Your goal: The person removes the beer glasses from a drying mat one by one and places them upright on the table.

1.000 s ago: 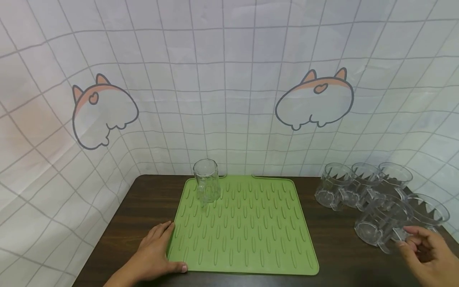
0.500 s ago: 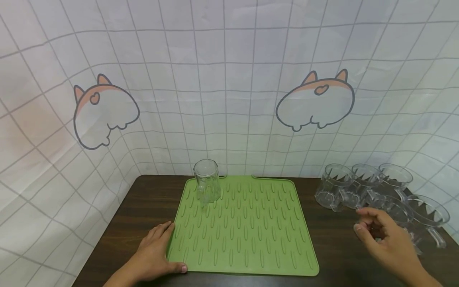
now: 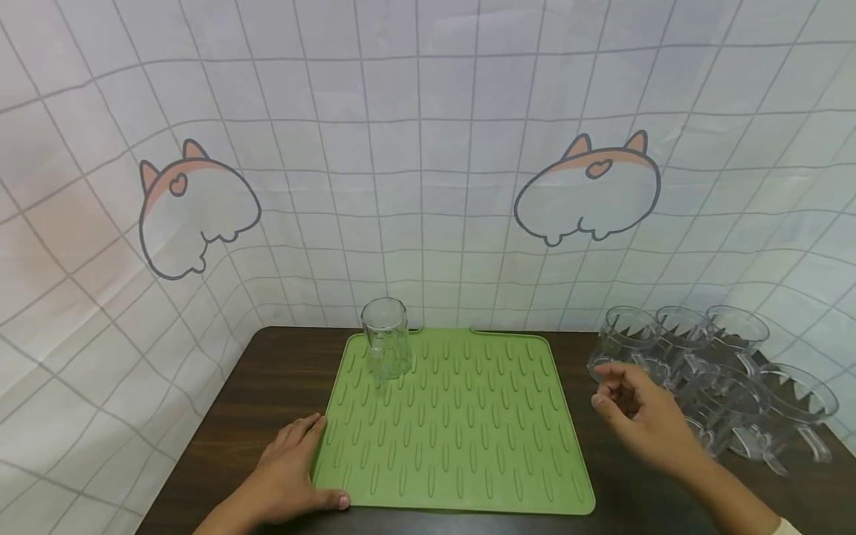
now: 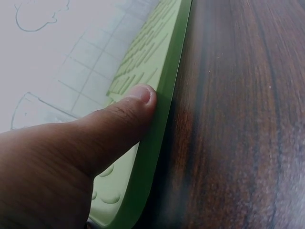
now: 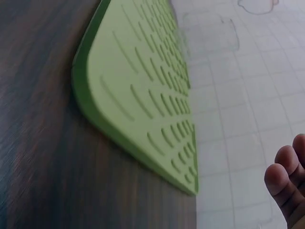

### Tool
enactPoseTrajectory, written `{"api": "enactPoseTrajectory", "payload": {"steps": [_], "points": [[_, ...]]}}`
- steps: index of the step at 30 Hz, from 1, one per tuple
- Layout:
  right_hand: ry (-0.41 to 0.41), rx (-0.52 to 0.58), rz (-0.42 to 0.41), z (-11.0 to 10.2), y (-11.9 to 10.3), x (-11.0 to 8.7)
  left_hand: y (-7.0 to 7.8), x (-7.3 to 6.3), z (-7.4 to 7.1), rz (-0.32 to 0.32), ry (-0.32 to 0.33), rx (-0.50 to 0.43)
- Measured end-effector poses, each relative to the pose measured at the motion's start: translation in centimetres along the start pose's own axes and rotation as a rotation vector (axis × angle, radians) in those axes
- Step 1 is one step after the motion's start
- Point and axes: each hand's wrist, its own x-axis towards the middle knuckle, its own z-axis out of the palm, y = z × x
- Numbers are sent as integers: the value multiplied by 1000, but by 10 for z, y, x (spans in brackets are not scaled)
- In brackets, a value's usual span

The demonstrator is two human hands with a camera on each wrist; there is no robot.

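My left hand [image 3: 284, 472] rests at the front left corner of a green ridged mat [image 3: 455, 438]. Its fingers lie along the left side, and in the left wrist view its thumb [image 4: 121, 114] presses on the front edge. One clear glass mug [image 3: 389, 345] stands upright at the mat's back left, its handle toward me. To the right of the mat, my right hand [image 3: 645, 420] is held over the table with loosely bent fingers and nothing in them. It overlaps the lower part of the nearest mug [image 3: 628, 327] in the right-hand group.
Several clear mugs stand close together on the dark wooden table [image 3: 247, 386] at the right, including a front right one [image 3: 799, 394]. A white gridded curtain [image 3: 441, 186] with cartoon animals encloses the back and sides.
My right hand has moved left from the front mugs at the far right toward the mat, carrying nothing. The left hand, the mat and the mug on it have stayed put.
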Motion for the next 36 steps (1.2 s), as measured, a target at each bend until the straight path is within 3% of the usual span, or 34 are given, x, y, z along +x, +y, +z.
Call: {"api": "enactPoseTrajectory", "payload": {"steps": [14,36], "points": [[-84,73,-11,39,-15,31,-1,2,-1,-17,-29,-24],[-165,182,88,98,-28,55,-1,0,-1,-9,-30,-30]]}}
